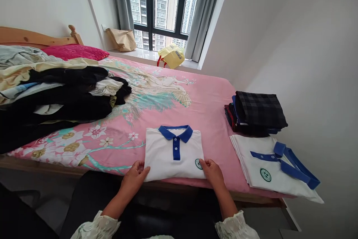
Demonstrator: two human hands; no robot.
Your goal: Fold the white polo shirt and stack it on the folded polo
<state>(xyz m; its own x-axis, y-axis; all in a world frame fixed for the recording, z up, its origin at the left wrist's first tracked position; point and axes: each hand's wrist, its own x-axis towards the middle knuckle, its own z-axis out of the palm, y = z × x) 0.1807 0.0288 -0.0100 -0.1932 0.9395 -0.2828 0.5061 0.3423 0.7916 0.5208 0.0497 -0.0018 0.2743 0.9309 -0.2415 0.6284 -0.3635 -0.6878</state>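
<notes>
A white polo shirt (pixel 162 160) with a blue collar and placket lies folded in a neat rectangle at the bed's front edge, collar pointing away from me. My left hand (pixel 136 176) pinches its lower left side between thumb and fingers. On the lower right side, beside the round green badge, my right hand (pixel 212 172) grips the shirt the same way. Fingers under the fabric are partly hidden. To the right sits a similar folded white polo shirt (pixel 243 157), turned sideways, its blue collar toward the right.
Dark folded clothes, a plaid one (pixel 260 108) on top, are stacked at the bed's right side. A loose heap of clothes (pixel 69 97) covers the left. Behind are a red pillow (pixel 75 51), a paper bag (pixel 121 39) and a yellow bag (pixel 172 56) by the window.
</notes>
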